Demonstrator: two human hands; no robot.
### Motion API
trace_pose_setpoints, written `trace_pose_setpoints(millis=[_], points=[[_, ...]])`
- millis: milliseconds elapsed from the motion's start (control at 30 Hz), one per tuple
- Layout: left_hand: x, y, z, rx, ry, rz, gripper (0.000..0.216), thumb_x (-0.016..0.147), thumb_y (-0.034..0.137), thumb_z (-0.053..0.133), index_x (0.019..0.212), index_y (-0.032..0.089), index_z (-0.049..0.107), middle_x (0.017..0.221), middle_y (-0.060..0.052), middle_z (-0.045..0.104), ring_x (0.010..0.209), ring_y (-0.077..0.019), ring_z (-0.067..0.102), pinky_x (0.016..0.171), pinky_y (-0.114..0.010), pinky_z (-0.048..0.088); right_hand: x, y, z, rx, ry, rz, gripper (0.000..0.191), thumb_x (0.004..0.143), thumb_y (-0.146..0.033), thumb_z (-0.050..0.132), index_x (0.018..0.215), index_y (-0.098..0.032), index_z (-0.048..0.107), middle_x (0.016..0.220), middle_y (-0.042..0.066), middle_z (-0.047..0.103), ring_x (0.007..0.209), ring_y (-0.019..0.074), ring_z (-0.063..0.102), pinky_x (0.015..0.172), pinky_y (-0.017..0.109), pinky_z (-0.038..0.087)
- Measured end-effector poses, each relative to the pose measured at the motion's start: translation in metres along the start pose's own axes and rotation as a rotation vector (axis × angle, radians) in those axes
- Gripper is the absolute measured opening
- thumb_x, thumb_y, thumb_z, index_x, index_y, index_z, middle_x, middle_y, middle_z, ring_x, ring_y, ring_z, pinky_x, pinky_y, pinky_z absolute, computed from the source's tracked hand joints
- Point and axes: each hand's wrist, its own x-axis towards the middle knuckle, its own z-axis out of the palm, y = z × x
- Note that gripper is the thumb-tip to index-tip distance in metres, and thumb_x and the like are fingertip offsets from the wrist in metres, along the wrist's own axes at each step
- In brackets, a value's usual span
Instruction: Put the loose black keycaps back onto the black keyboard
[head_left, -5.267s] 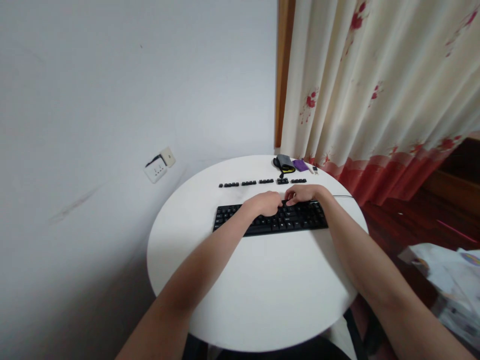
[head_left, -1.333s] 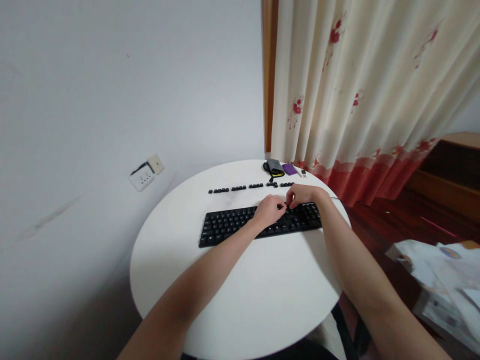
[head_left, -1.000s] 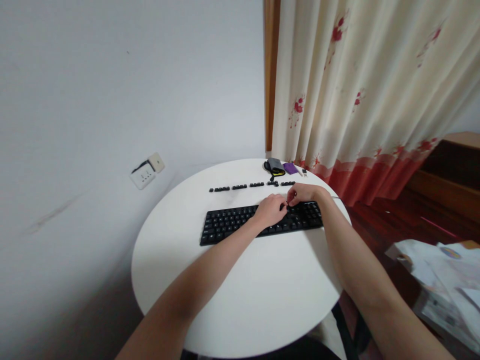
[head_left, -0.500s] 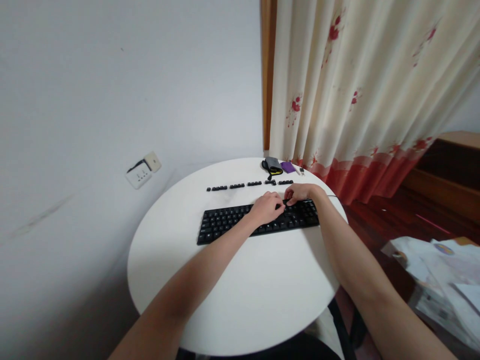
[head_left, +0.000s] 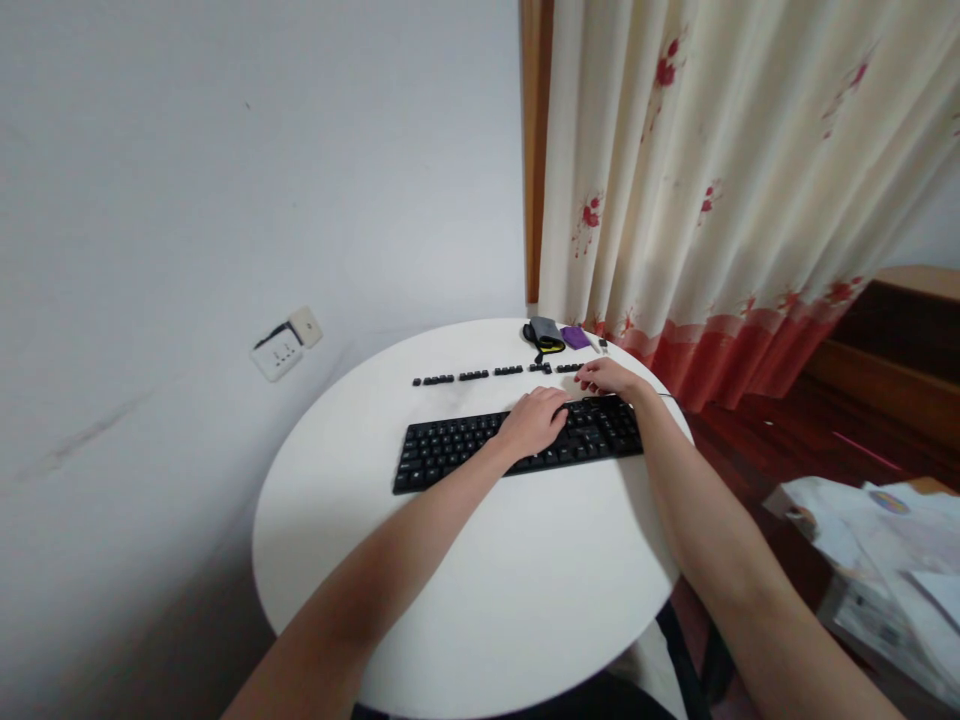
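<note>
A black keyboard [head_left: 450, 445] lies across the white round table. My left hand [head_left: 534, 420] rests on its middle part, palm down, fingers stretched loosely toward the back edge and holding nothing. My right hand [head_left: 609, 377] is just behind the keyboard's right part, fingers loosely curved and apart, close to the right end of a row of loose black keycaps [head_left: 474, 375]. It partly covers the rightmost group of keycaps [head_left: 570, 368]. I see nothing held between its fingers.
At the table's [head_left: 315, 540] back right lie a grey and black pouch [head_left: 547, 333], a purple packet [head_left: 576, 337] and a small white and black item [head_left: 602, 345]. A wall socket [head_left: 276, 354] is at left. A floral curtain [head_left: 697, 200] hangs behind; white bags [head_left: 862, 540] are at right.
My right hand has lifted off the keyboard's keys and moved back and slightly right, toward the keycap row. My left hand stays on the keyboard, its fingers now less pinched.
</note>
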Motion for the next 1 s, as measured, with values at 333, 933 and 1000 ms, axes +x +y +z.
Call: trace_pose_setpoints(millis=[333,933,1000], points=[[0.002,-0.008,0.003,-0.062,-0.312,0.091,0.056,0.095,0.055,0.041,0.144,0.028,0.043,0.154,-0.005,0.036,0.145,-0.0239,0.026,0.117,-0.042,0.019,0.014,0.007,0.01,-0.067,0.117,0.072,0.02,0.085,-0.021,0.057,0.088,-0.008,0.072,0.078,0.011,0.073,0.052,0.0098,0.055,0.049,0.019,0.042],[0.01,-0.014,0.017,0.204,-0.208,-0.39,0.055,0.098,0.051,0.026,0.143,0.024,0.042,0.151,-0.01,0.042,0.141,-0.033,0.031,0.113,-0.056,0.025,0.026,0.005,0.03,-0.23,0.132,-0.091,0.02,0.083,-0.015,0.055,0.084,-0.009,0.074,0.067,0.007,0.072,0.056,0.0118,0.06,0.055,0.018,0.044],[0.015,-0.016,0.016,0.177,-0.246,-0.419,0.056,0.097,0.051,0.028,0.146,0.026,0.036,0.154,-0.01,0.036,0.141,-0.0341,0.03,0.111,-0.056,0.027,0.026,0.004,0.031,-0.25,0.153,-0.105,0.021,0.085,-0.017,0.054,0.089,-0.01,0.073,0.073,0.007,0.073,0.062,0.0127,0.063,0.06,0.019,0.047]])
